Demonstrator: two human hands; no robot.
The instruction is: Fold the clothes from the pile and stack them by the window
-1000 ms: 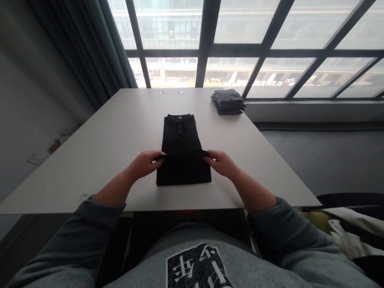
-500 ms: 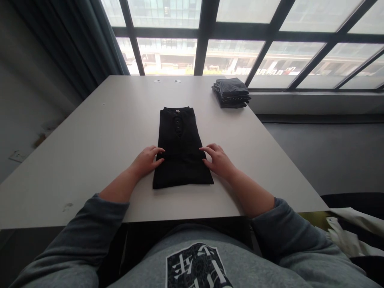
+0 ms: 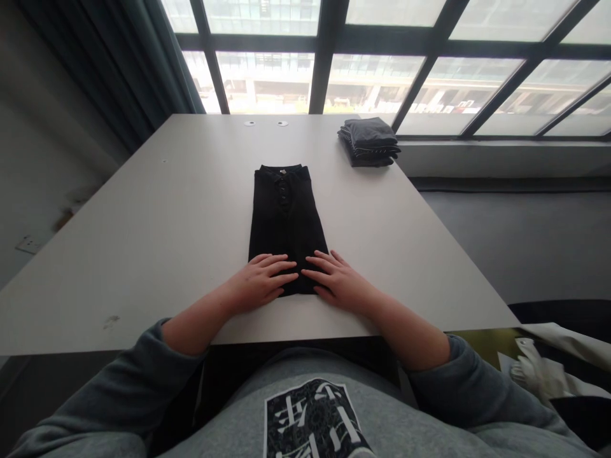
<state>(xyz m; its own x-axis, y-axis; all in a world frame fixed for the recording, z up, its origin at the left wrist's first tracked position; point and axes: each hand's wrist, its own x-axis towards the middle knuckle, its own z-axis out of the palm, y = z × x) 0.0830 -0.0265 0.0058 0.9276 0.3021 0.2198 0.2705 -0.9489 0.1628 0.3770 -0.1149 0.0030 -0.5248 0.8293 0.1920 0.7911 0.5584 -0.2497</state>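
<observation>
A black shirt (image 3: pixel 286 216) with a buttoned placket and a small white label at its neck lies folded into a long strip, its collar end pointing away from me. My left hand (image 3: pixel 265 278) rests flat on the lower left of the shirt, fingers stretched toward its middle. Opposite it, my right hand (image 3: pixel 337 278) lies flat on the lower right part with fingers spread. The fingertips of both hands nearly meet. Part of the shirt's near end is hidden beneath them.
The shirt lies on a white table (image 3: pixel 191 216). At the far right corner sits a stack of folded dark clothes (image 3: pixel 370 141). Two cable-hole covers are set near the far edge, below a large window. White and dark fabric (image 3: pixel 548 375) is at lower right, beyond the table.
Both hands have moved from the shirt's side edges inward and toward me, and now lie flat on its near part. The shirt stays in place.
</observation>
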